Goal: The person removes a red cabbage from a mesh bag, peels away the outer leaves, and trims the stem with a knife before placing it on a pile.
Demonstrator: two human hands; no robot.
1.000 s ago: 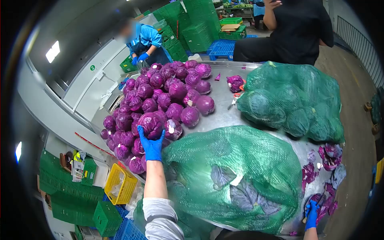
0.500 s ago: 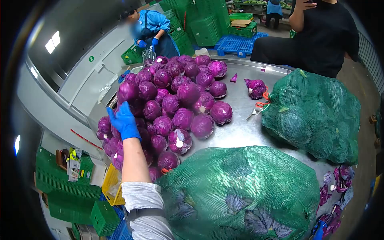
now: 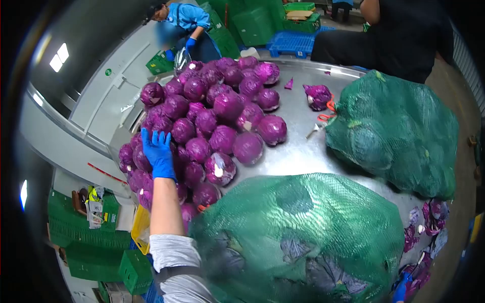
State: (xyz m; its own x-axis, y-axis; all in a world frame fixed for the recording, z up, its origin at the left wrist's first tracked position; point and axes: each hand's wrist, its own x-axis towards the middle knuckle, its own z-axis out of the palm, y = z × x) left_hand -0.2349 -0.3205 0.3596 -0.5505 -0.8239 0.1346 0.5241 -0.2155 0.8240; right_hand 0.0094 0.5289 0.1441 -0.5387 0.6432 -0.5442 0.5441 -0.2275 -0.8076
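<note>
My left hand (image 3: 160, 155), in a blue glove, reaches over the left part of a heap of red cabbages (image 3: 228, 105). Its fingers are spread against the cabbages, not wrapped round any one. What lies under the palm is hidden. Below my forearm, a green mesh bag (image 3: 348, 212) with dark cabbages in it lies close to the heap. My right hand does not show. A small blue object (image 3: 402, 287) at the bottom right edge is too cut off to make out.
The steel table (image 3: 298, 132) also bears a second full mesh bag (image 3: 399, 136), one loose cabbage (image 3: 318, 97) and torn purple leaves (image 3: 435, 217). A yellow crate (image 3: 142, 227) stands below at left. One person (image 3: 182, 22) in blue gloves works behind; another (image 3: 404, 35) sits at right.
My left hand's fingers have spread out more over the cabbages. A blurred cabbage above the hand now lies sharp at the top left of the heap. The whole view has shifted slightly.
</note>
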